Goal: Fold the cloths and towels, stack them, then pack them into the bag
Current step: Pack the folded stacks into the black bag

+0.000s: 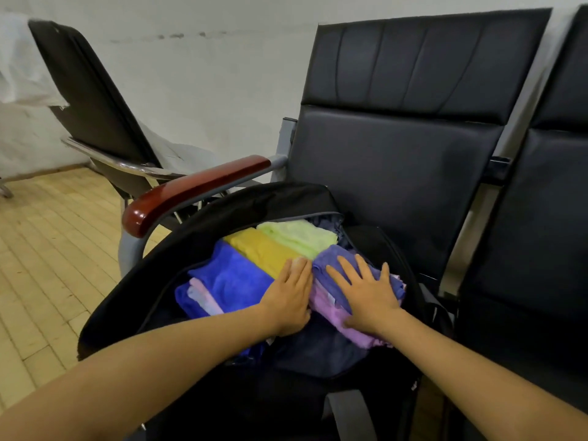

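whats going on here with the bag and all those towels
A person is packing folded towels into an open black fabric bag that sits on a black padded chair. The left hand lies flat where the folded blue towel and yellow towel meet the other stack. The right hand presses flat on the folded purple towel, which tops a lilac towel. A light green towel lies at the far end. The bag is not yet closed.

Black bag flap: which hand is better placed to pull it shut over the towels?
Probably left. The left hand lies flat by the blue microfibre towel, nearest the open black bag flap; the right hand presses the folded purple towel.
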Available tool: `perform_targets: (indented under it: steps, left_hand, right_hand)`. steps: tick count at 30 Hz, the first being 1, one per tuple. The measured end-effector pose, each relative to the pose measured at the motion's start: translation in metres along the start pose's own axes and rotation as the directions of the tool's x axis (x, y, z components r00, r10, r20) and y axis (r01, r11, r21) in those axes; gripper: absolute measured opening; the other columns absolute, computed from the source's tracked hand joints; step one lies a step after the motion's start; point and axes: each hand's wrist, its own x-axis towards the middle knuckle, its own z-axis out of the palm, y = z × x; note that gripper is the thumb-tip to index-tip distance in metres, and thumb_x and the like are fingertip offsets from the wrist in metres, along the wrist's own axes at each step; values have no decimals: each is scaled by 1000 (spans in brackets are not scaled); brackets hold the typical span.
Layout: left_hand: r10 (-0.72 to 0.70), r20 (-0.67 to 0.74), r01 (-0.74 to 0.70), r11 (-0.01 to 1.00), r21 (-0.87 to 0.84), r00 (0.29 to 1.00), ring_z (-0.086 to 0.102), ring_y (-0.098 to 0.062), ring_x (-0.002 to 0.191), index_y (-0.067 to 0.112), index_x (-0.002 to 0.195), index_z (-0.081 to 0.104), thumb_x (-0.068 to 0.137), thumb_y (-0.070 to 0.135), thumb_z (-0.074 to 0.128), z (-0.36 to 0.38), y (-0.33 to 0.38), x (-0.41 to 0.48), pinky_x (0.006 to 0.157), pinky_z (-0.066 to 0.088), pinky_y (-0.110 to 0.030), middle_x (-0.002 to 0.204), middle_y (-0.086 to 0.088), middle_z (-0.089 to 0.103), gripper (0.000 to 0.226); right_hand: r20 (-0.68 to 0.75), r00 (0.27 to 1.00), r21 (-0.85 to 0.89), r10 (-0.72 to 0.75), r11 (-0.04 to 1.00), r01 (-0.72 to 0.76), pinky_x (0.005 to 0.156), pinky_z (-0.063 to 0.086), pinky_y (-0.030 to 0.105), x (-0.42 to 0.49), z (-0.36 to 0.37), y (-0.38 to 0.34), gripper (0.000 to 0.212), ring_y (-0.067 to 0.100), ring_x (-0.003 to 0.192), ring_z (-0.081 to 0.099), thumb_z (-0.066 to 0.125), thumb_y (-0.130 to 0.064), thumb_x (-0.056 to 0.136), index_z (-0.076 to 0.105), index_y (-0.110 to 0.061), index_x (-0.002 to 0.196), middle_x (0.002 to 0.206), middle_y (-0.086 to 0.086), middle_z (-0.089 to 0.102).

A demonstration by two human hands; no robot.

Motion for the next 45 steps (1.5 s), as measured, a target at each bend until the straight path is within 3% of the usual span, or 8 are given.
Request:
perform_targets:
  steps: [8, 23, 29, 34, 36, 38, 40, 45]
  left_hand:
    - [166, 52, -174, 915, 363, 985, -14, -41, 145, 7, 150, -15, 98, 51, 18, 26, 4, 2, 102, -25, -61, 157, -23, -12, 75]
    - [254, -9, -244, 937, 249, 967, -19, -36, 144, 22, 145, -26, 97, 43, 18, 63, -43, 17, 100, -34, -56, 148, -13, -33, 69]
    - [290, -310, -317, 948, -38, 905, 54, -27, 125, 15, 123, 64, 96, 39, 30, 58, -48, 22, 114, 10, -49, 129, -6, 62, 51]
    - [-42, -492, -239, 836, -495, 870, 59, -27, 90, 6, 95, 66, 80, 17, 37, 33, -29, 27, 92, 36, -32, 97, -9, 65, 34]
    - [-247, -384, -131, 669, -732, 890, 52, -22, 81, 3, 88, 63, 82, 8, 40, 22, -16, 25, 77, 40, -31, 89, -10, 60, 24]
    - [-356, 49, 127, 200, -971, 933, 50, -22, 79, 6, 84, 58, 91, 7, 46, 3, -3, 27, 72, 43, -39, 87, -14, 55, 13]
    - [-22, 580, 550, -287, -784, 815, 54, -30, 101, 10, 112, 52, 97, 37, 51, -15, 3, 31, 77, 46, -47, 116, -19, 52, 31]
    - [292, 590, 595, -685, -420, 753, 48, -40, 125, 9, 140, 42, 88, 57, 54, -17, 3, 46, 98, 43, -58, 143, -19, 43, 72]
  right_hand:
    - [-14, 998, 55, 65, 996, -64, 109, 12, 66, 10, 7, 3, 104, 34, 146, -11, 59, -48, 87, -21, -24, 150, 159, 1, -19]
    - [-42, 997, -64, 62, 996, -65, 103, 17, 70, 18, 23, -12, 113, 47, 142, -6, 61, -53, 84, -25, -15, 148, 157, 12, -22]
    - [-15, 999, -22, 45, 999, -45, 105, 22, 65, 25, 15, -11, 110, 48, 142, -1, 63, -45, 86, -22, -13, 148, 158, 13, -19]
    - [93, 995, -77, 18, 997, -11, 101, 4, 77, 8, 6, -4, 142, 45, 140, -23, 76, -63, 63, -33, -23, 143, 152, 7, -35]
    - [128, 992, -106, 13, 994, 0, 101, 5, 77, -1, 5, -2, 141, 45, 139, -26, 77, -59, 64, -35, -26, 142, 151, 6, -38]
    - [128, 992, -69, 5, 998, 4, 104, 13, 73, -6, 7, 2, 131, 45, 141, -20, 74, -51, 73, -34, -29, 143, 152, 4, -37]
    - [119, 993, -11, 2, 1000, -1, 106, 19, 68, -5, 7, 6, 122, 45, 143, -12, 71, -41, 79, -33, -30, 143, 153, 3, -35]
    - [76, 997, 46, -19, 999, 15, 107, 24, 62, 5, 15, 7, 120, 45, 143, -3, 72, -34, 79, -27, -25, 146, 154, 4, -32]
